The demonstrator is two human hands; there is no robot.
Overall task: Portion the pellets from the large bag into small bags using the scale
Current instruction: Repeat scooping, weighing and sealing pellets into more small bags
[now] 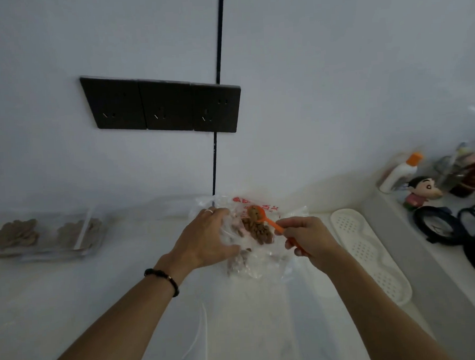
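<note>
Left hand [206, 236] grips bag [262, 261]; right hand [307, 238] holds scoop [263, 217].

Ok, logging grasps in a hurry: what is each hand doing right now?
Left hand: grips the clear large bag, holding it open.
Right hand: pinches the orange scoop, loaded with pellets.

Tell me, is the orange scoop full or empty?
Full: brown pellets heap in the orange scoop, held by the right hand.

Open clear bag [256, 228], brown pellets [257, 231] inside, seemingly.
</note>
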